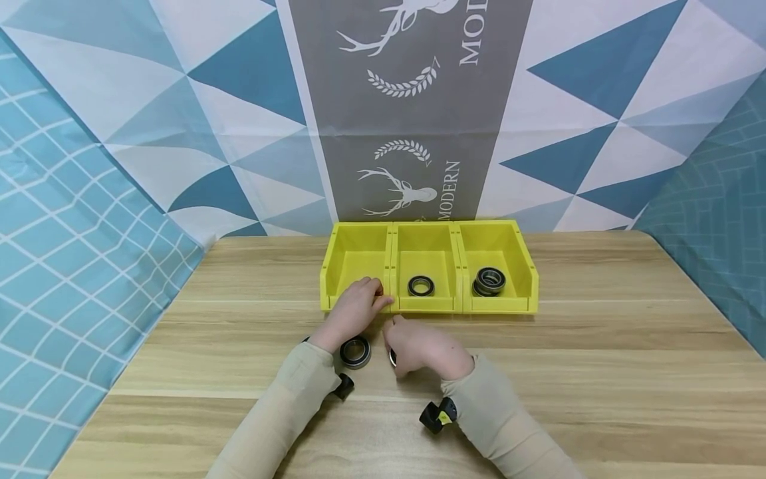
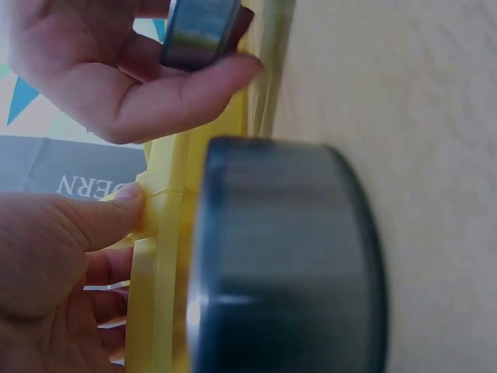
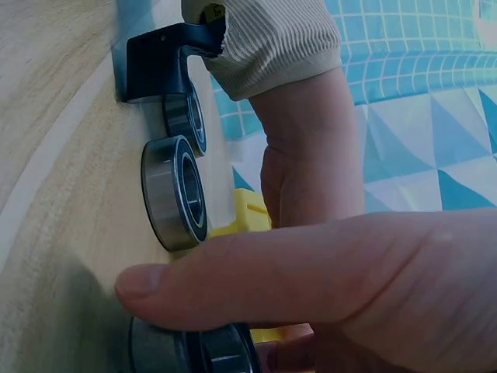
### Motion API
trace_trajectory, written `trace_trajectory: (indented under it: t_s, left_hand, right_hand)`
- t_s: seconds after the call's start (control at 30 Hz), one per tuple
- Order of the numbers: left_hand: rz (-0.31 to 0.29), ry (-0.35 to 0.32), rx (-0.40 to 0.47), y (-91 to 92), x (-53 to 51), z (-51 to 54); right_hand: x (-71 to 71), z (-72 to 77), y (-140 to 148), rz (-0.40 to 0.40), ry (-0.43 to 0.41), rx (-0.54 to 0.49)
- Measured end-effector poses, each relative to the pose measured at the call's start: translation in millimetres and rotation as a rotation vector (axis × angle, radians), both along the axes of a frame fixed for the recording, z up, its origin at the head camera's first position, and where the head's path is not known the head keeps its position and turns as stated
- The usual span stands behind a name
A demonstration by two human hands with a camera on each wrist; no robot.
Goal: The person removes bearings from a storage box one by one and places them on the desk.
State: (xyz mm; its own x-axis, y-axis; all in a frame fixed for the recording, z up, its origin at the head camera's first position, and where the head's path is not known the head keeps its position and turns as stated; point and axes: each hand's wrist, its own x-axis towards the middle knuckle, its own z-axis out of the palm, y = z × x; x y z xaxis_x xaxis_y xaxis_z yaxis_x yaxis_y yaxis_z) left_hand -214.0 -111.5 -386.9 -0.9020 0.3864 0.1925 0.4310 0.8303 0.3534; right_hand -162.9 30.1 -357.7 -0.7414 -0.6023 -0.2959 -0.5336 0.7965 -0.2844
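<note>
My right hand [image 1: 421,346] grips a ball bearing [image 3: 190,350] between thumb and fingers, just in front of the yellow bins; its steel rim shows in the left wrist view [image 2: 200,35]. At the front of the left yellow bin [image 1: 359,243], my left hand [image 1: 354,307] holds the wall, thumb on the rim and fingers curled behind it. A second bearing [image 1: 355,352] lies flat on the table between the wrists. Another bearing [image 3: 185,120] lies beyond it, mostly hidden by the left wrist in the head view.
One bearing [image 1: 421,286] lies in the middle bin [image 1: 426,304]. The right bin [image 1: 499,305] has bearings [image 1: 491,279] stacked partly on each other. The three bins stand joined in a row on the wooden table [image 1: 610,346], before a patterned cloth backdrop [image 1: 419,113].
</note>
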Motion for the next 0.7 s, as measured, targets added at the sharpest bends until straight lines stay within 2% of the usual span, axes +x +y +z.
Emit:
trace_trajectory:
  t_s: [0.7]
  left_hand:
    - [-0.011,0.011,-0.005,-0.8,-0.8,-1.1]
  right_hand:
    - [6.2,3.1,-3.5,0.002,0.044,0.044]
